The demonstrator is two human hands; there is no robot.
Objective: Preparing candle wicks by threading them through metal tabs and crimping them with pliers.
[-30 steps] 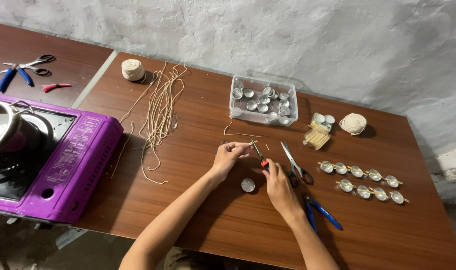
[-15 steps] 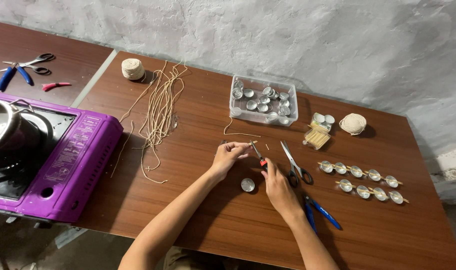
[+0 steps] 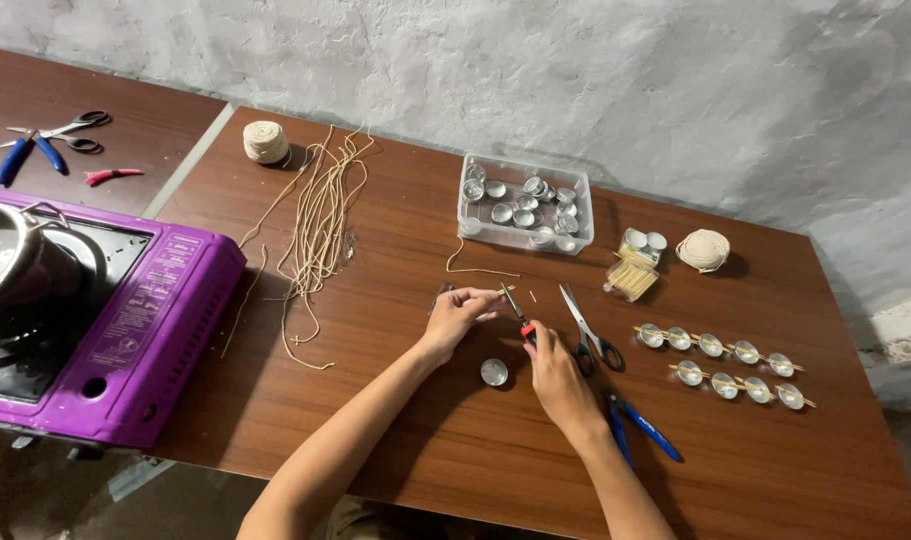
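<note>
My left hand point(image 3: 458, 311) sits mid-table, fingers pinched narrow on a short bit of wick point(image 3: 487, 291) w/ a small metal piece at the end; too small to say exactly how it's seated. Right hand point(image 3: 553, 370) is closed round a small red-handled tool point(image 3: 518, 312), its tip angled up to meet the wick end just beside the left fingertips.

One empty tealight cup point(image 3: 494, 372) lies on the table between both wrists, near the front edge side.

Risks as I judge them:
- Tool tip is v. close to my left fingertips. A slip or too hard a squeeze could nip skin instead of the metal bit.
- Wick piece is short and held only by a pinch; if the tool twists, it could pull out and drop onto the table point(image 3: 395, 440).
- Right forearm hangs over the blue-handled pliers point(image 3: 643, 428), w/ the scissors point(image 3: 589, 330) just beside the hand. A quick sweep back could knock either one toward the two rows of cups on sticks point(image 3: 735, 365) nr the right edge and upset them.
- The loose cup by my wrists could get nudged away.

Purple stove point(image 3: 125, 320) w/ pot point(image 3: 15, 270) at the left edge is well apart; no worry there.
</note>
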